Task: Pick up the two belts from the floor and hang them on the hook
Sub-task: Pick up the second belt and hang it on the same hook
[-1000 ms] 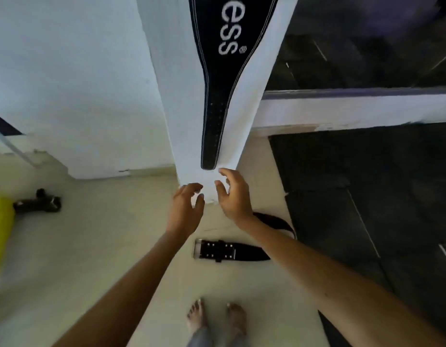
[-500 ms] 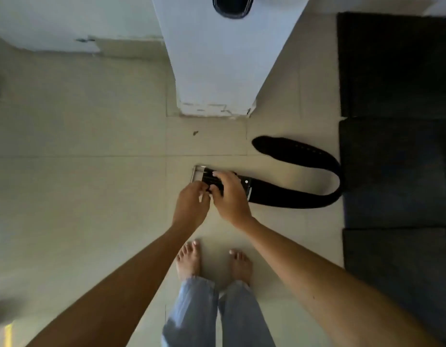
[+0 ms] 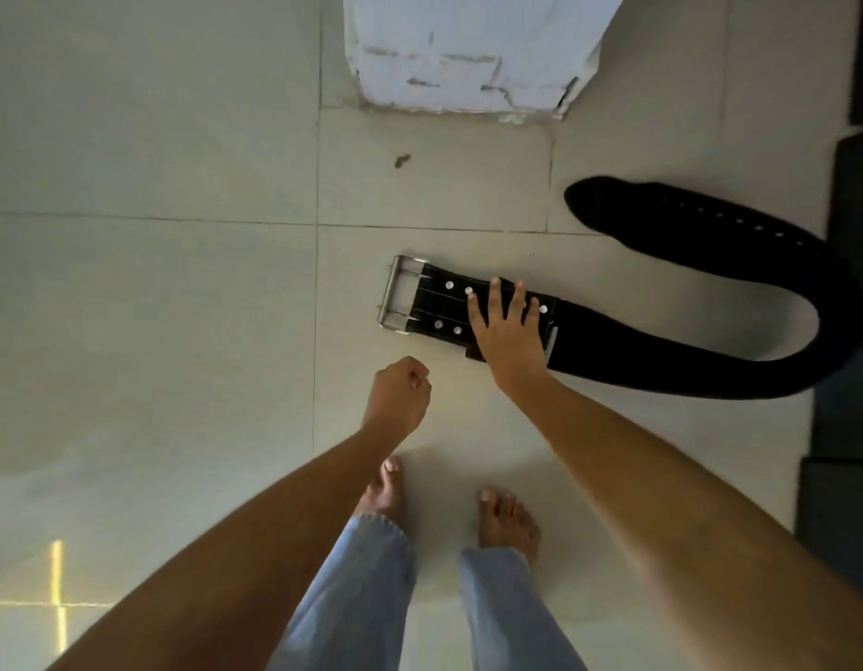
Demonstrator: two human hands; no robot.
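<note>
A wide black belt (image 3: pixel 686 351) lies on the pale tiled floor, curved in a U toward the right, with its metal buckle (image 3: pixel 395 295) at the left end. My right hand (image 3: pixel 507 331) rests over the riveted part beside the buckle, fingers spread across it. My left hand (image 3: pixel 400 394) hovers in a loose fist just below and left of the buckle, holding nothing. The hook and the other belt are out of view.
The chipped base of a white pillar (image 3: pixel 468 65) stands just beyond the belt. Dark floor mats (image 3: pixel 846 428) border the right edge. My bare feet (image 3: pixel 507 520) are directly below the hands on the tiled floor (image 3: pixel 153 307).
I have bent lower and the view has tilted down, so the hanging belt has left the frame. My right hand has moved onto the floor belt; my left hand has drawn back from the buckle.
</note>
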